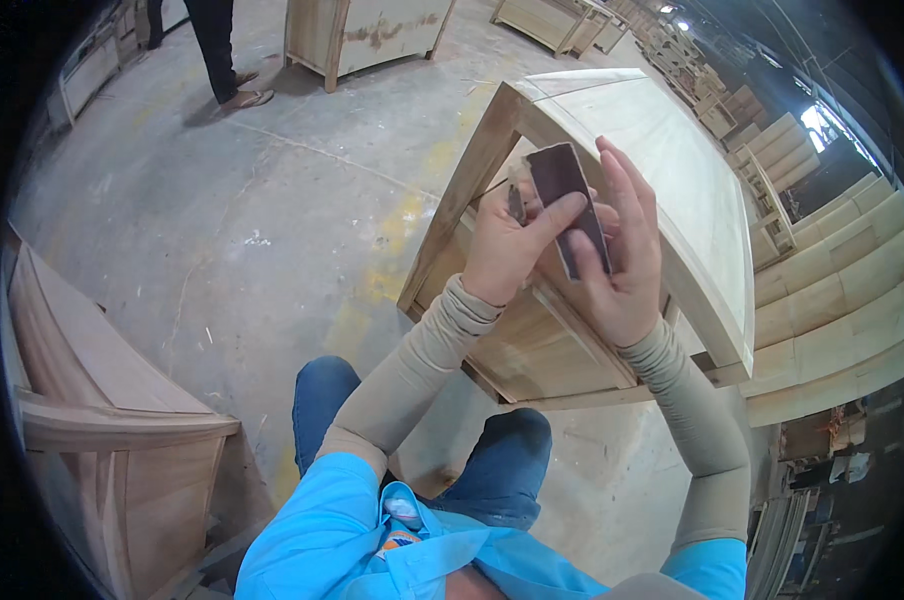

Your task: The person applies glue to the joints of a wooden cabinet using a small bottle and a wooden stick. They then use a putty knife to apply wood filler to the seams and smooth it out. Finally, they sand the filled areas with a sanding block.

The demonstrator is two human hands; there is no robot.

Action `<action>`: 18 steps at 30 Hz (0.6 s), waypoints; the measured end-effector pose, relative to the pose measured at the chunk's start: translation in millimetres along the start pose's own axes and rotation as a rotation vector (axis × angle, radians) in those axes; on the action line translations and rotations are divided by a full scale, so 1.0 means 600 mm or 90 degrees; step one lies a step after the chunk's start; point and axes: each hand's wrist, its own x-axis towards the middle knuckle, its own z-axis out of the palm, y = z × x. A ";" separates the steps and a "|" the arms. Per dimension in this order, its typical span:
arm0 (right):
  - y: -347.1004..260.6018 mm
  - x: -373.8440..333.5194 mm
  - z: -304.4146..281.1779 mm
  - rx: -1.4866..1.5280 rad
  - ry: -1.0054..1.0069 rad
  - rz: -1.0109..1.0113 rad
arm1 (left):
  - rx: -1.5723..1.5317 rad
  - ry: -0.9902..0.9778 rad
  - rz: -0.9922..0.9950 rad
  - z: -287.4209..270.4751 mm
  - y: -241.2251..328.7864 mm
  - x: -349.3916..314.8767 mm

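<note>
Between my hands is a dark brown, rectangular piece of sandpaper (557, 172) with a pale edge, held tilted above a pale wooden cabinet (652, 150). My left hand (507, 245) grips it, thumb pressed across its face and fingers behind. A small dark piece (517, 204) shows beside the left fingers; its kind is unclear. At the lower end, the thumb of my right hand (627, 260) lies over the sandpaper, while its longer fingers stretch upward beside it. Part of the right fingers' contact is hidden. Directly beneath both hands are the cabinet's frame and a recessed panel (542, 350).
Another wooden furniture piece (132, 430) stands close at the left. Curved wooden panels (842, 270) are stacked on the right. Farther off, a person's legs (212, 45) and a wooden cabinet (382, 35) stand on the grey concrete floor (272, 220).
</note>
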 end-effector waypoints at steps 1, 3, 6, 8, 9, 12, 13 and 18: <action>-0.009 0.002 0.005 -0.006 -0.012 -0.002 | 0.006 0.031 0.009 -0.004 -0.004 -0.001; -0.012 0.009 -0.005 -0.040 -0.062 0.006 | 0.043 0.113 0.058 -0.036 -0.023 0.008; 0.016 0.029 -0.068 -0.246 -0.168 -0.032 | 0.127 0.140 0.116 -0.090 -0.007 0.023; 0.042 0.041 -0.104 -0.470 -0.213 -0.034 | 0.252 0.136 0.177 -0.131 -0.007 0.039; 0.053 0.038 -0.111 -0.495 -0.238 0.030 | 0.315 0.133 0.207 -0.147 -0.008 0.046; 0.108 0.021 -0.132 -0.494 -0.329 0.089 | 0.330 0.114 0.230 -0.152 -0.015 0.073; 0.110 0.027 -0.125 -0.412 -0.317 0.112 | 0.338 0.103 0.219 -0.155 -0.016 0.079; 0.103 0.033 -0.112 -0.447 -0.319 0.131 | 0.438 0.073 0.271 -0.165 -0.033 0.118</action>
